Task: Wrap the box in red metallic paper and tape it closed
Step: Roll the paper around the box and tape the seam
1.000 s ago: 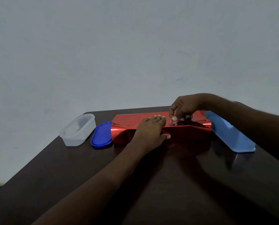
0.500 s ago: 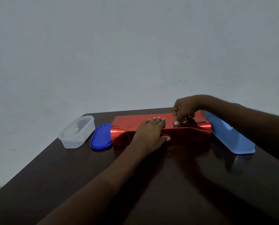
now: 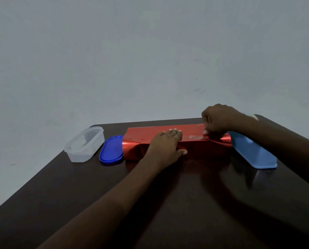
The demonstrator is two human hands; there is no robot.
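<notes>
The box (image 3: 177,142) is seen lying flat near the far edge of the dark table (image 3: 186,203), already covered in red paper (image 3: 141,135) that's shiny and a bit crumpled. Its long axis is laid left to right, roughly parallel to the table's far edge — one end is pointed at the blue lid (image 3: 111,150), the other at the light blue tray (image 3: 252,151). The left paper end is seen puffed out and open-looking, not folded flat; the right end is bunched in a bit too.

The left hand (image 3: 165,145) is laid flat across the middle of the box, fingers straight and held together over the top, thumb stretched out along the front face — so the paper is being pressed down rather than gripped. The right hand (image 3: 217,119) is positioned over the right part of the top, with fingers curled down and the tips pressed onto the paper. A small pale strip of tape (image 3: 196,137) can be made out on the top seam just left of those fingertips; whether its end is actually pinched or just rubbed down can't be told.

A clear tub (image 3: 85,144) is parked to the left of the lid, with something pale inside that can't be identified. The lid is set just beside the box's left end, and the tray is touching or nearly touching the right end.
</notes>
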